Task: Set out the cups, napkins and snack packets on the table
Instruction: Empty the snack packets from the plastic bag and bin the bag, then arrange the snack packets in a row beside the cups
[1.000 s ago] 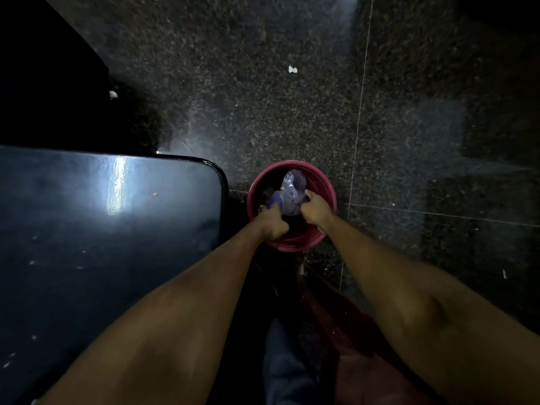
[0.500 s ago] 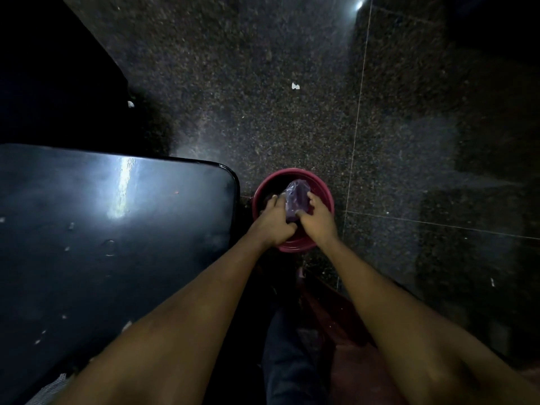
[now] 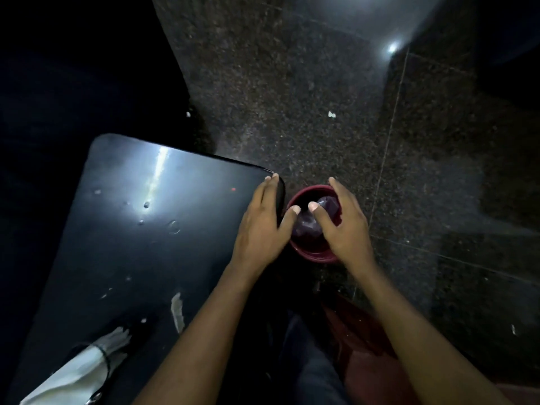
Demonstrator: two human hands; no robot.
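Note:
A red bucket (image 3: 304,254) stands on the dark floor just right of the black table (image 3: 122,244). Inside it lies a crumpled clear plastic bag (image 3: 306,226) with something purplish in it. My left hand (image 3: 263,226) hovers over the table's right corner, fingers spread, thumb reaching over the bucket's rim. My right hand (image 3: 342,223) is over the bucket with fingers apart, its thumb near the bag. Neither hand grips anything. A white napkin bundle (image 3: 81,372) with a dark band lies on the table's near left corner.
The floor (image 3: 306,112) is dark speckled granite with pale grout lines and a small white scrap (image 3: 331,114). Small crumbs and a white smear (image 3: 177,312) dot the tabletop. My legs and a reddish seat (image 3: 365,363) are below the bucket.
Both hands have let go of the bag and risen out of the bucket, fingers spreading. My left hand moved left over the table corner. The view shifted, showing more of the table and the napkin bundle.

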